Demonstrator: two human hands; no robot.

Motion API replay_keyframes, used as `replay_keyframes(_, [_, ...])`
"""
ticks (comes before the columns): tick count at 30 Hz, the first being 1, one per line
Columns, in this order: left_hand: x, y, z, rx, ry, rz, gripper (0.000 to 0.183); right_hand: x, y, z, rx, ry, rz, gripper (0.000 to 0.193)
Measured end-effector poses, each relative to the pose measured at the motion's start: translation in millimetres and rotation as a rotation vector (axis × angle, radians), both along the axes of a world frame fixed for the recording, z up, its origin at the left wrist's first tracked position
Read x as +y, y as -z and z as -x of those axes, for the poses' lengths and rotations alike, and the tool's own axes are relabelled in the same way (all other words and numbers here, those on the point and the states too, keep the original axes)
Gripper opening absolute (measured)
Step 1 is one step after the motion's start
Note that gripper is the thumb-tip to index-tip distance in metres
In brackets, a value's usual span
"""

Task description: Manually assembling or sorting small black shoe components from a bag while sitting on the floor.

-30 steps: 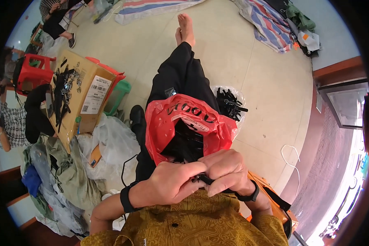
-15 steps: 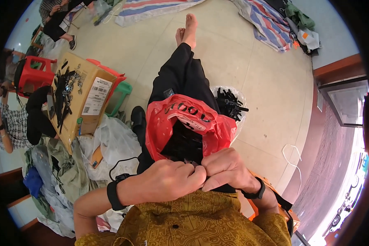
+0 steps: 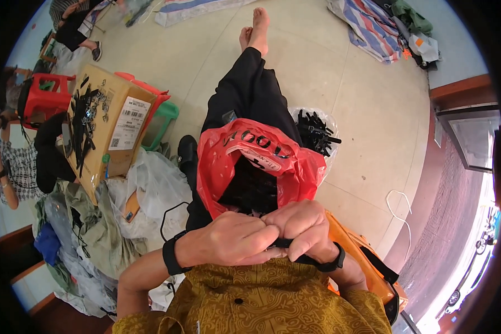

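My left hand (image 3: pixel 236 239) and my right hand (image 3: pixel 301 225) meet in front of my chest, fingers closed. Between them they pinch a short black strap (image 3: pixel 282 243); most of it is hidden by my fingers. Just beyond my knuckles, an open red plastic bag (image 3: pixel 209 167) rests on my lap. Dark, glossy black pieces (image 3: pixel 247 186) fill its inside, too dim to tell one by one. To the right of my leg, a clear plastic bag (image 3: pixel 329 158) holds many black strap-like pieces (image 3: pixel 316 132).
At left, a cardboard box (image 3: pixel 108 158) carries black straps and small metal parts, beside a red stool (image 3: pixel 47 100). A heap of cloth and plastic (image 3: pixel 97 228) lies below it. An orange bag (image 3: pixel 350 245) is by my right arm. Other people sit at the left.
My hands have drawn slightly nearer my body and turned, so the black strap between them now shows. The view has shifted a little; the red bag stays on my lap.
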State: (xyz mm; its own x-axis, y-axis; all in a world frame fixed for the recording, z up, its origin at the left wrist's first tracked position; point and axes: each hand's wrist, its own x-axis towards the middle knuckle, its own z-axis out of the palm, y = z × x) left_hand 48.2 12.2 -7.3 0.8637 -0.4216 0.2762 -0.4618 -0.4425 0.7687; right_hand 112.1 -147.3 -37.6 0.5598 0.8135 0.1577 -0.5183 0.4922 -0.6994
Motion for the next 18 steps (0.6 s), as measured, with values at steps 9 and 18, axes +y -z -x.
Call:
replay_keyframes(9, [-4,-3,1,-0.013,-0.021,0.129,0.033,0,2,4,0.247,-0.061,0.007,0.035])
replay_keyframes(18, [-12,-20,7,0.278,-0.278,0.224,0.032,-6,-9,-14,0.071,-0.056,0.187,0.032])
